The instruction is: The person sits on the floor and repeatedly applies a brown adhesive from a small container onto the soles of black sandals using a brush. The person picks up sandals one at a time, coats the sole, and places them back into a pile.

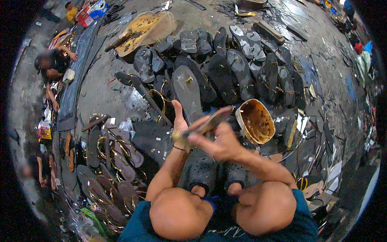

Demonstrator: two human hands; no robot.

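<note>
Tubs first: saw an open one, a rounded white-rimmed tub (243,128), on the floor (100,76) just right of the working hands, coated inside with brown, sticky-looking stuff (258,120) and dark bits. Noticed a wide, see-through tray (168,23) toward the floor's far left, smeared with yellow-brown paste (141,29) and dark lumps, with a dark stick (120,42) across its left edge. Spotted a red and blue box (92,14) farther off; could not tell its contents. Held a dark, flat, blurred piece (215,118) in the right hand (223,141), fingers bent round it, near the tub's left edge. Found the left hand (180,125) close beside it, thumb raised; could not tell its grip. Saw dark sandals (187,88) crowded beyond, and gold-strapped sandals (128,171) heaped at left.
</note>
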